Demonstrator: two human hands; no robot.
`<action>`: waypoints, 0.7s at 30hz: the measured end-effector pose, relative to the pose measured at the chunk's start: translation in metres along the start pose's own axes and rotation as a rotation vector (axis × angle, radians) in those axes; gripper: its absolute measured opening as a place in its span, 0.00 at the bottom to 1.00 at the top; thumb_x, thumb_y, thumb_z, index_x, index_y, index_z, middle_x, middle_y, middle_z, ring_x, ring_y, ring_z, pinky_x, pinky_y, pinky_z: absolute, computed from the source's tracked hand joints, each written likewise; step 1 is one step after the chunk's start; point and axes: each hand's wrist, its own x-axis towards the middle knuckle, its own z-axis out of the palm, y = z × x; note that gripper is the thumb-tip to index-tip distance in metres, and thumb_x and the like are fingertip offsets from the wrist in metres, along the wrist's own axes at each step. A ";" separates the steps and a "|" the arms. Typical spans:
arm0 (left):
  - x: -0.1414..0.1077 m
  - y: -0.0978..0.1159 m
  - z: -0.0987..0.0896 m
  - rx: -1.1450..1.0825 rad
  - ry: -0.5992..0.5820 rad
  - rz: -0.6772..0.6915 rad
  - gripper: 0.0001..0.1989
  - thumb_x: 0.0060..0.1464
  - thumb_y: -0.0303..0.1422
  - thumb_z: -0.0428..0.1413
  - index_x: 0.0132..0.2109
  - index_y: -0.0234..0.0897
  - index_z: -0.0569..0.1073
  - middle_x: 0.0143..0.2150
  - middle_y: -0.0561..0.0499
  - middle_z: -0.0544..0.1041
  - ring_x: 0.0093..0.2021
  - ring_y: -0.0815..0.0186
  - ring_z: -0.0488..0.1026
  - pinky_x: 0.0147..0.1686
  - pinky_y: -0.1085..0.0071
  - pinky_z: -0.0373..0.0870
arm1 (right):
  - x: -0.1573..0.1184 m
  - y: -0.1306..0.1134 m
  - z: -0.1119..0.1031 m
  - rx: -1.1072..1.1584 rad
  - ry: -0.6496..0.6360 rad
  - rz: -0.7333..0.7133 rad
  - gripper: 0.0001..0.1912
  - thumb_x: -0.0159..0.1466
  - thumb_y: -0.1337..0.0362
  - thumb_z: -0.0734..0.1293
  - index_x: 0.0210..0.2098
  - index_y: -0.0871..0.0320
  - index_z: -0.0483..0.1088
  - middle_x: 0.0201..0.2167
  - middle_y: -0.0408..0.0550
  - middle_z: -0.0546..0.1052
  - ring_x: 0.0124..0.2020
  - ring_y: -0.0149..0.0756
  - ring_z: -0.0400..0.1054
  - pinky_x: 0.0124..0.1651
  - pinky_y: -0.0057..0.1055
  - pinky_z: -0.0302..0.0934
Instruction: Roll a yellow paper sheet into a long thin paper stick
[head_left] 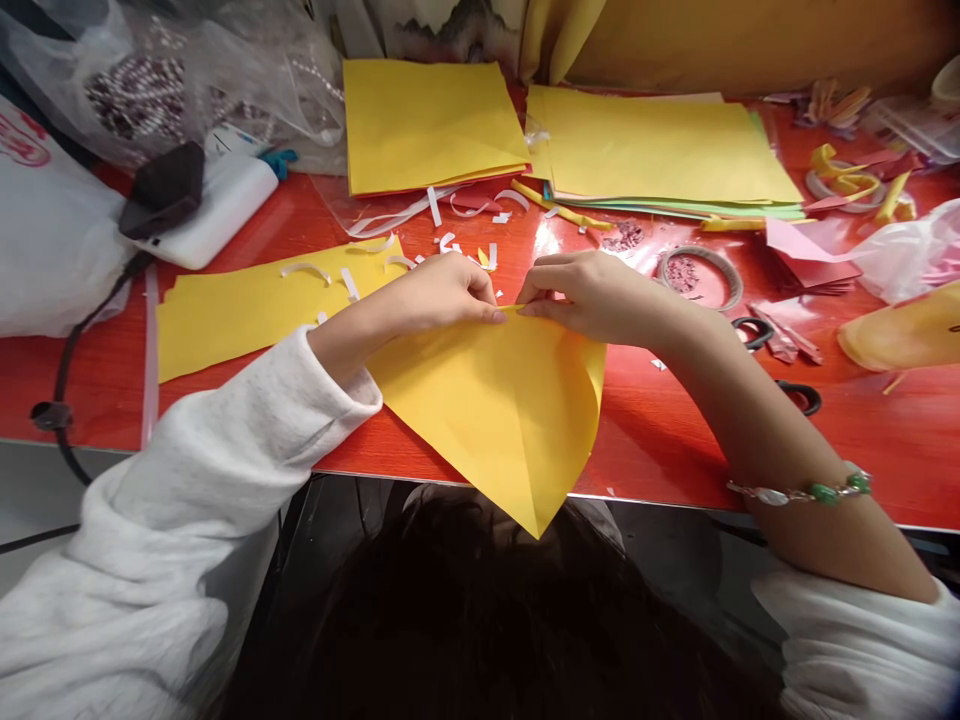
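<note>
Between my hands is a sheet of yellow paper [480, 400], its far edge pinched into a narrow fold. My left hand [442, 290] is closed on that edge, thumb and fingers pressed together. Close beside it, my right hand [574, 290] pinches the same edge, with a small gap between the two hands. The sheet's right side curls upward, and a pointed corner hangs over the near edge of the red table [645, 440]. A faint crease runs down toward this corner. Parts of the sheet lie hidden under my hands.
Yellow sheets [435, 125] lie at the back, beside a larger paper stack [660, 150]. More yellow paper [225, 310] lies left, with white scraps on it. A tape roll [701, 278], black scissor handles [799, 397] and a yellow-filled cup [904, 330] are right. A white power bank [214, 210] sits left.
</note>
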 end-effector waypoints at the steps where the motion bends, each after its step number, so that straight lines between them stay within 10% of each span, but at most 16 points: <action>1: 0.000 0.001 0.000 0.001 0.006 -0.004 0.12 0.43 0.38 0.57 0.26 0.31 0.72 0.21 0.55 0.67 0.22 0.76 0.59 0.24 0.76 0.52 | 0.000 0.000 0.000 0.016 -0.003 -0.008 0.11 0.62 0.65 0.58 0.35 0.59 0.72 0.33 0.48 0.73 0.32 0.31 0.63 0.34 0.29 0.54; 21: -0.002 0.004 0.000 -0.049 0.006 -0.019 0.11 0.43 0.38 0.58 0.29 0.32 0.73 0.25 0.52 0.71 0.26 0.72 0.64 0.27 0.74 0.54 | 0.000 0.000 0.002 -0.017 0.018 -0.005 0.12 0.64 0.64 0.57 0.35 0.59 0.72 0.33 0.49 0.73 0.31 0.32 0.63 0.34 0.30 0.53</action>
